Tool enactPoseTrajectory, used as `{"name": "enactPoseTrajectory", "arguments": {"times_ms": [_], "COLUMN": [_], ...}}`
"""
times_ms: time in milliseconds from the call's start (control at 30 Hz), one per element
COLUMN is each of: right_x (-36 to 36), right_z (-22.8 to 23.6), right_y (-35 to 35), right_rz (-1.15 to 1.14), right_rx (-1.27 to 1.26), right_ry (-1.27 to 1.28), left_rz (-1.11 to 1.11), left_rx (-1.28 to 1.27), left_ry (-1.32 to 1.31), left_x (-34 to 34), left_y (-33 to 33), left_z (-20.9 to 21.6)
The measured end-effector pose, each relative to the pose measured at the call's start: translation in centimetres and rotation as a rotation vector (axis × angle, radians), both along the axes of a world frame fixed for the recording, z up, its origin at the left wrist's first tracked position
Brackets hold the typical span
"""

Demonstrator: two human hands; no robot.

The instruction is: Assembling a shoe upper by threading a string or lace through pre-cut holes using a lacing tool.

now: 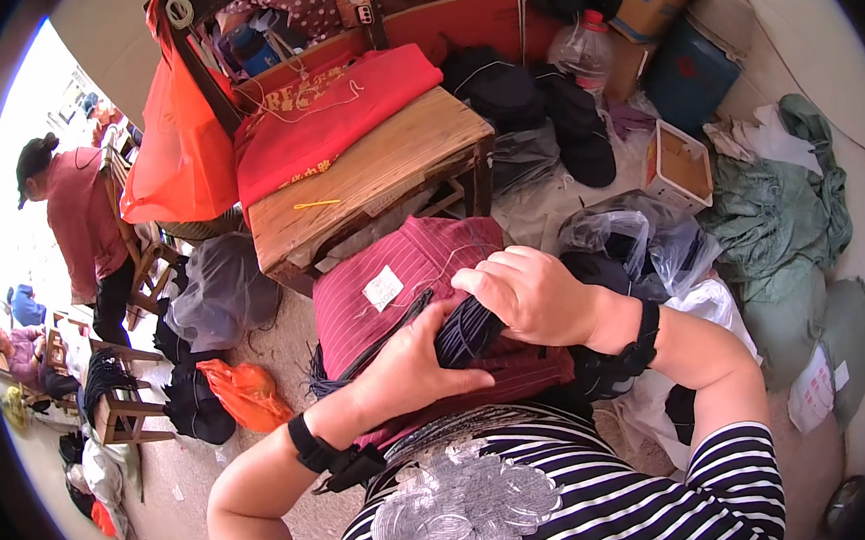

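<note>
Both hands are on a bundle of thin dark cords (469,334) above my lap. My left hand (411,364) curls around its left part, thumb stretched along the near side. My right hand (535,298) closes over the other end, fingers folded in. More cord ends (328,383) hang out to the left of the left forearm. Under the hands, a maroon pinstriped cloth (361,320) covers my lap, with a white square patch (383,288) on it. A thin pale string lies on the cloth near the right hand.
In front stands a wooden table (367,189) partly under a red cloth (332,116), with a yellow stick (317,204) on it. An orange bag (183,147) hangs left. Plastic-wrapped dark bundles (641,240) lie right. Another person (93,213) stands at far left.
</note>
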State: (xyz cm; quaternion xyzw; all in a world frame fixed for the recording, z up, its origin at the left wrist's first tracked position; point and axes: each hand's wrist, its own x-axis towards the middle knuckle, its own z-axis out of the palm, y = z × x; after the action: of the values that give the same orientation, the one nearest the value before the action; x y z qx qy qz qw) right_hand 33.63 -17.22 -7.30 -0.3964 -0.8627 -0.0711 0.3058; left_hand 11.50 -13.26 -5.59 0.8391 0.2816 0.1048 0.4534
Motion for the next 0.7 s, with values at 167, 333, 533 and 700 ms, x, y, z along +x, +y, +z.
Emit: {"name": "enactPoseTrajectory", "arguments": {"times_ms": [167, 333, 533, 700], "right_x": [1.0, 3.2, 5.4, 6.9], "right_z": [0.0, 0.0, 0.9, 1.0], "right_y": [0.2, 0.1, -0.6, -1.0], "right_rz": [-0.019, -0.174, -0.302, -0.392], "right_rx": [-0.128, -0.249, -0.446, -0.645], "right_ry": [0.125, 0.219, 0.266, 0.243], "left_rz": [0.151, 0.294, 0.307, 0.31], "left_rx": [-0.539, -0.635, -0.75, -0.897], "left_ry": [0.105, 0.087, 0.0, -0.046], "left_x": [-1.3, -3.7, -5.0, -5.2], "left_y": [1.2, 2.4, 3.7, 4.4], "left_z": [2.2, 5.3, 5.3, 4.4]}}
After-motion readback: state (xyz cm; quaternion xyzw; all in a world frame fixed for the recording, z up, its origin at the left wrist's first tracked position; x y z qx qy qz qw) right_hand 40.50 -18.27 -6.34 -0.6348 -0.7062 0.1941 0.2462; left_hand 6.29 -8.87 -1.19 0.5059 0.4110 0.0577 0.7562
